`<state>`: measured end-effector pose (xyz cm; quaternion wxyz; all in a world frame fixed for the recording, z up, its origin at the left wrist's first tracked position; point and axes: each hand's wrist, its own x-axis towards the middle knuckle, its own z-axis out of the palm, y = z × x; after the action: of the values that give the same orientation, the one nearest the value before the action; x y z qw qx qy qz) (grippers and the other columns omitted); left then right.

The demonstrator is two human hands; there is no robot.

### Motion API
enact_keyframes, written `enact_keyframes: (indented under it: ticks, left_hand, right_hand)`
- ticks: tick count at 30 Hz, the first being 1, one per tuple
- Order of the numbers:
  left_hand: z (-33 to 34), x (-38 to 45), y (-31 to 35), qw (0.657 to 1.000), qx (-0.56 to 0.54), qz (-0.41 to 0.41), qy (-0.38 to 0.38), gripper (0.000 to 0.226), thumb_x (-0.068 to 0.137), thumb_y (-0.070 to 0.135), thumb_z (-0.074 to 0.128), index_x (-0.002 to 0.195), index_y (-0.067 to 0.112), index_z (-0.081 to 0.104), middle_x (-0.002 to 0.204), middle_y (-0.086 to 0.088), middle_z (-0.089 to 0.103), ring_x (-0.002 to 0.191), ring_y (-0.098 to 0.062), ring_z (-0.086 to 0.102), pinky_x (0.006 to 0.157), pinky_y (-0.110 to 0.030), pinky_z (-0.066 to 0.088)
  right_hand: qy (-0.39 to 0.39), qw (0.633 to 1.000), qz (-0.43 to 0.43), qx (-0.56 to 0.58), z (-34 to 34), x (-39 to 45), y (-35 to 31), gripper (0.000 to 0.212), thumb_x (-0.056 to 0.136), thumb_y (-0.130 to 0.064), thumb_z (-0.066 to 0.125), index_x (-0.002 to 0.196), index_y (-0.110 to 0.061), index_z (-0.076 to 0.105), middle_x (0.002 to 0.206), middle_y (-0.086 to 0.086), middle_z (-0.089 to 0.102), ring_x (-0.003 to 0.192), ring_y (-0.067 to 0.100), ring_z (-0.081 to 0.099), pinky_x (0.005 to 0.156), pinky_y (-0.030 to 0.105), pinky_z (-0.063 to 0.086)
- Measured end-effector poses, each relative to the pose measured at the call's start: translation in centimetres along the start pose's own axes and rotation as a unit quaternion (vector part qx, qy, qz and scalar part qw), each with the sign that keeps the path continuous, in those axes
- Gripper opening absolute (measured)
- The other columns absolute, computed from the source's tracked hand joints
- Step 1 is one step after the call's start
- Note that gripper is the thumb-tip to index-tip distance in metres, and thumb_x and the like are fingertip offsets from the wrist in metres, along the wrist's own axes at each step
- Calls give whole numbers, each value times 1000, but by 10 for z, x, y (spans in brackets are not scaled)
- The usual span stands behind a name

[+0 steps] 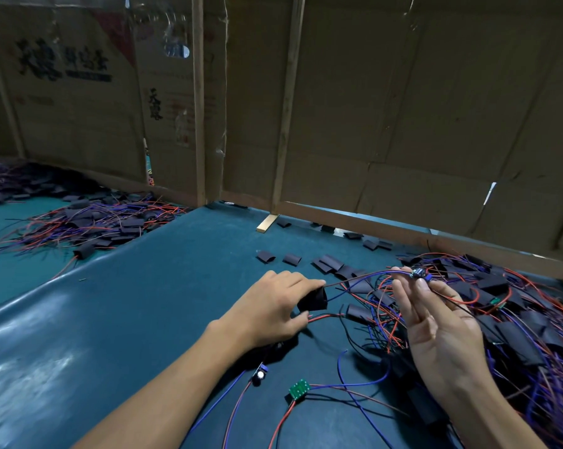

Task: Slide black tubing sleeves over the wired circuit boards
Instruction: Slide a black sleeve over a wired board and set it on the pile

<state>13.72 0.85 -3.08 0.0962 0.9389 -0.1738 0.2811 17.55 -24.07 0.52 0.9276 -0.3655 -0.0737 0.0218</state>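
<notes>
Black sleeve (313, 299) gripped by left hand (275, 311) mid-table; small wired board (419, 274) pinched at right hand (435, 322) fingertips, other fingers loose. Board detail blurry. Wire-and-sleeve pile (516, 312) right, cut off. Teal mat (127, 303), cardboard wall (403, 108) far.

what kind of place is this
Likely a small hand-assembly workshop for electronics: heaps of red and blue wires, loose black tubing sleeves on a green mat, and makeshift cardboard walls.
</notes>
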Motion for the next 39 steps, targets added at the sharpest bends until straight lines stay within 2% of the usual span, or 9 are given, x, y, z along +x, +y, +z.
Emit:
enact_keyframes:
  ticks: [5,10,14,17,22,28,30,36,39]
  left_hand:
    - [-2,1,3,1000,3,10,12,56,88,27,66,142,17,54,119,1,65,106,-22,59,83,-38,44]
    - [-6,0,8,998,-35,17,50,53,88,20,67,139,12,57,119,-2,67,106,-24,62,83,-43,48]
    - [-9,1,9,996,-39,24,75,50,83,14,71,132,8,62,111,-5,70,99,-26,65,79,-45,49]
    - [-10,2,10,996,-35,26,79,46,80,10,73,126,7,67,102,-5,72,92,-26,67,77,-45,49]
    - [-13,3,12,995,-46,31,82,38,80,7,69,118,8,71,95,-3,73,86,-26,67,76,-46,49]
    - [-15,5,18,995,-47,44,78,37,82,9,71,118,9,70,95,-1,71,86,-24,65,75,-45,48]
    - [-15,5,20,994,-44,50,81,38,81,9,71,119,9,70,96,-1,71,87,-23,65,75,-44,49]
    - [-16,7,25,993,-22,85,76,49,77,11,74,125,6,67,101,-6,69,87,-27,63,72,-43,49]
    - [-16,7,26,993,-20,88,81,50,76,11,74,126,4,66,102,-7,69,87,-28,63,71,-44,50]
  right_hand:
    - [-1,1000,3,5,0,0,1,14,82,1,66,87,-11,59,84,12,75,96,26,75,82,29,60]
    - [-20,999,-7,-34,-1,-2,3,17,89,6,60,87,-11,59,90,17,72,93,29,75,86,33,60]
    - [-46,996,-13,-75,-1,-6,9,15,83,6,63,84,-9,60,94,17,72,91,29,75,85,35,61]
    - [-68,990,-17,-121,-2,-7,16,15,80,3,65,87,-9,60,94,17,73,86,29,75,80,39,62]
    - [-99,979,8,-179,-6,-8,20,14,77,-3,70,90,-8,67,100,18,73,90,33,74,70,31,61]
    - [-123,979,50,-152,-5,-11,23,10,78,-4,69,86,-2,75,95,25,73,95,37,73,83,37,61]
    - [-126,978,50,-159,-4,-12,25,10,78,-1,68,81,-4,77,94,25,73,93,36,74,81,35,61]
    - [-127,970,53,-199,-4,-15,27,14,74,-1,71,87,0,78,99,26,74,92,28,74,75,27,60]
    - [-127,972,62,-187,-5,-14,25,15,74,1,71,87,3,78,100,28,73,91,29,75,75,25,60]
